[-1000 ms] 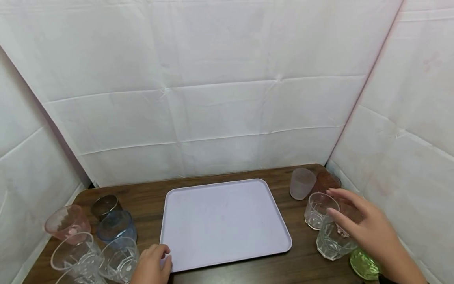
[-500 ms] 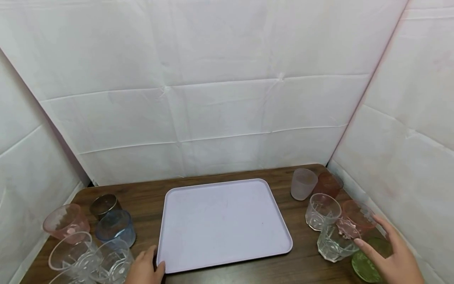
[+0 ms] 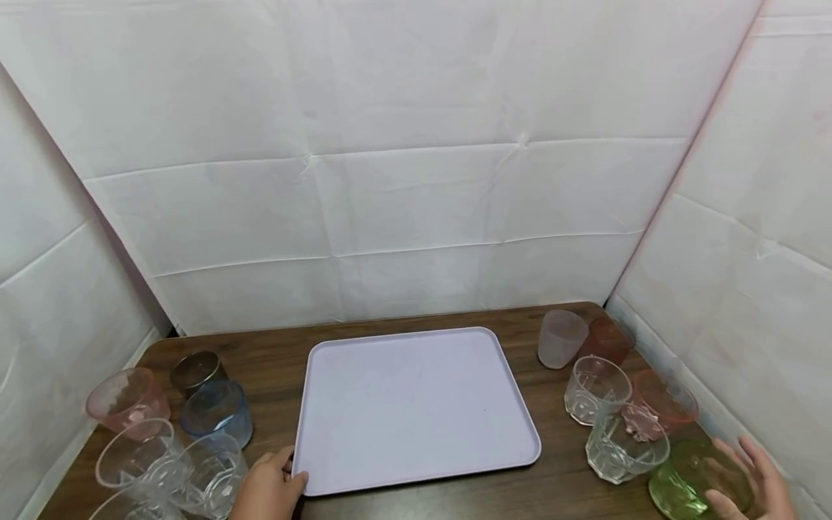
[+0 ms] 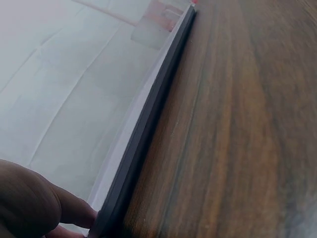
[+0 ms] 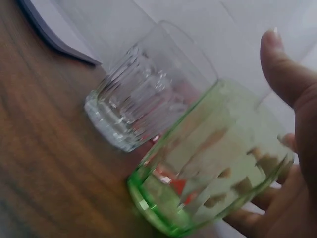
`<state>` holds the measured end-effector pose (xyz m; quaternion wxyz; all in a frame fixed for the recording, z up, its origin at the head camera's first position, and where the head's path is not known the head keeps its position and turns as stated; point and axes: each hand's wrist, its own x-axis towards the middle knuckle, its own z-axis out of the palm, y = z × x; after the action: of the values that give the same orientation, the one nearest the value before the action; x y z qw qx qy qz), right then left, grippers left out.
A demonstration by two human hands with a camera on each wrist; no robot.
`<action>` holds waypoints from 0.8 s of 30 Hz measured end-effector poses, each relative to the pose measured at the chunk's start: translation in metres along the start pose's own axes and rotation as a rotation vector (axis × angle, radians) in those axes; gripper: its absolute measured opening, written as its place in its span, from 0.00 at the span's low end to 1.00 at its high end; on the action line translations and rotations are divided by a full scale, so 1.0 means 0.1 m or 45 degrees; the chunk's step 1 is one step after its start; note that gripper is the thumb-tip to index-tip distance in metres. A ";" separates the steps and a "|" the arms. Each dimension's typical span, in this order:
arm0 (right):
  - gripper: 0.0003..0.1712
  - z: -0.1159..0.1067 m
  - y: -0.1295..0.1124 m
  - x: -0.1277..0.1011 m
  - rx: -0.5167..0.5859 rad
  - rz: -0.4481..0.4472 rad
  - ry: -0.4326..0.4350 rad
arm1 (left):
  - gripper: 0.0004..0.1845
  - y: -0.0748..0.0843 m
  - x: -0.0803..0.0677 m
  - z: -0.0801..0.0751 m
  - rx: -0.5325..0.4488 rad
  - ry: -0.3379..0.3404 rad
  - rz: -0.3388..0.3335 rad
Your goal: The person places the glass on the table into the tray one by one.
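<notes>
A pale lavender tray (image 3: 416,412) lies on the wooden table. At its near-left corner, my left hand (image 3: 268,485) grips the edge, thumb at the front and fingers along the side. The left wrist view shows the thumb (image 4: 74,208) against the tray's dark outer rim (image 4: 143,124). At the right, my right hand (image 3: 757,480) is around a green glass (image 3: 689,480), fingers spread. In the right wrist view the thumb (image 5: 285,69) stands apart from the green glass (image 5: 198,163), while the other fingers reach behind it.
Beside the green glass stand a clear faceted glass (image 3: 620,451), another clear glass (image 3: 593,393), a pink glass (image 3: 669,404), a frosted cup (image 3: 560,339) and a dark red glass (image 3: 607,339). More glasses crowd the left, including a blue one (image 3: 217,419). White sheets (image 3: 403,180) enclose the table.
My right hand has moved from above the clear faceted glass toward the near right, down to the green glass. The left hand has shifted slightly at the tray's corner and now grips it.
</notes>
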<state>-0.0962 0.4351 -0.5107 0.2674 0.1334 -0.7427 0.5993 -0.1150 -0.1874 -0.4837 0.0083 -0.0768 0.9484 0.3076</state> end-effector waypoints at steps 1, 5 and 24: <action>0.52 -0.02 0.06 -0.02 0.191 -0.035 -0.030 | 0.23 0.00 0.00 0.00 -0.014 0.005 0.006; 0.50 -0.12 0.30 0.00 1.014 -0.097 -0.413 | 0.23 -0.01 -0.01 0.01 -0.042 0.053 0.037; 0.47 -0.10 0.25 0.06 0.358 0.176 -0.315 | 0.23 0.01 -0.06 0.06 -0.112 0.152 0.030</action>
<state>-0.1117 0.4513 -0.5262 0.1110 0.1909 -0.6862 0.6931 -0.1095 -0.1826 -0.4875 -0.0553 -0.0840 0.9337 0.3438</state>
